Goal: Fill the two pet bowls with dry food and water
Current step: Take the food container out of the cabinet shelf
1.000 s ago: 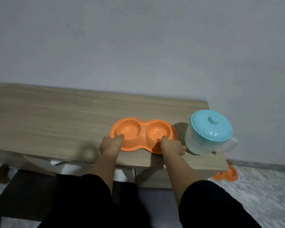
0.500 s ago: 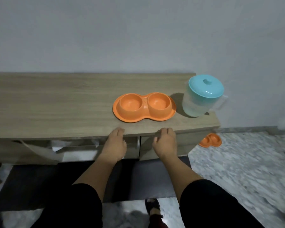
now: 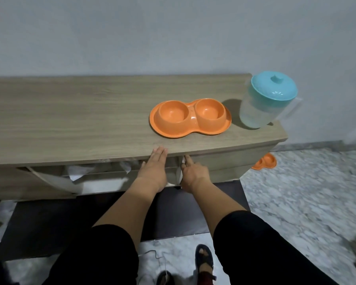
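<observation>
Below, right hand [image 3: 194, 173] fingertips hidden at white drawer handle [image 3: 179, 174].

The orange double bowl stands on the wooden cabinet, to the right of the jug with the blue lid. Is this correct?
Not quite. In the head view the orange double bowl stands on the wooden cabinet, but to the left of the jug with the blue lid, not to its right.

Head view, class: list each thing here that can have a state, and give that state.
Double pet bowl: both wells empty, flat on cabinet top.
Pitcher: upright, blue lid on.
Left hand: fingers straight, at cabinet edge.
Right hand: on white drawer handle; grip unclear.
</observation>
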A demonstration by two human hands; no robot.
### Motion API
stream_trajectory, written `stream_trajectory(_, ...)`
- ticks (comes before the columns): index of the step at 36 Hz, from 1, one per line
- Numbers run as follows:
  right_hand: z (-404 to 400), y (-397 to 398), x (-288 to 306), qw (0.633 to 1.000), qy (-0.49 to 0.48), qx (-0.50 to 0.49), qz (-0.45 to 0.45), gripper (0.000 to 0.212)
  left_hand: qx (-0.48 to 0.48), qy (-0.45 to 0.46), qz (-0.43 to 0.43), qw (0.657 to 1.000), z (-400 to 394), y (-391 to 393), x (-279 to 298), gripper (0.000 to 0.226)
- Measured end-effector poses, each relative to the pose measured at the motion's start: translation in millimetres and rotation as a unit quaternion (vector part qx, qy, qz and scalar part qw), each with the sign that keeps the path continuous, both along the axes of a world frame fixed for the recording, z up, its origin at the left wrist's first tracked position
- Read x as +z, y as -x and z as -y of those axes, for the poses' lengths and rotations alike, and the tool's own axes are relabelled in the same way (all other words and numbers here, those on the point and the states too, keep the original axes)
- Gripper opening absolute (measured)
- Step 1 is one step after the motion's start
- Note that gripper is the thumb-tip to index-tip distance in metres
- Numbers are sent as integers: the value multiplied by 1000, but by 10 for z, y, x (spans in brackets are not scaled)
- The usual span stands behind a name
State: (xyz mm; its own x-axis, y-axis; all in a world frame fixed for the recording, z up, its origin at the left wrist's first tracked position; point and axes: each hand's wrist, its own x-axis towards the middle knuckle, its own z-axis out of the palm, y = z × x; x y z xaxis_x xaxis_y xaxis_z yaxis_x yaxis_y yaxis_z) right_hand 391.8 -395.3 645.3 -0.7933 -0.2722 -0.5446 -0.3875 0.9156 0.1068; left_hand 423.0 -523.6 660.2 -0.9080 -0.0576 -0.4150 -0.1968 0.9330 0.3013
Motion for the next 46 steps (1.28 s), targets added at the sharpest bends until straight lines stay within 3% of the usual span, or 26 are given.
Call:
stream_trajectory(7, 8, -89, -22, 993, -108, 25, -43, 63, -8, 0, 3, 1000, 2, -17, 24, 86)
stream_trajectory(15, 11, -376, -78, 988, -42, -1, -150, 57, -11, 4, 8, 1000, 28, -2, 16, 87)
stream_trajectory(20, 18, -534, -82, 984, 49, -104, -134, 51, -1, -10, -2, 1000, 15, -14, -4, 86)
stream_trajectory(24, -91, -574, -16, 966, 55, -221, -124, 44, 4, -21, -4, 1000, 22, -6, 8, 83)
stream_trajectory(34, -704, -516, 104, 889, 103, -439, -86, 77, 25, -40, -17, 999, -37, -22, -23, 81)
stream_trajectory(38, -911, -491, 121, 871, 96, -476, -71, 81, 44, -32, -25, 998, -107, -35, -40, 81)
stream_trajectory(46, -1261, -584, 73, 876, 66, -475, -62, 80, 89, -21, -59, 994, -257, -126, -100, 80)
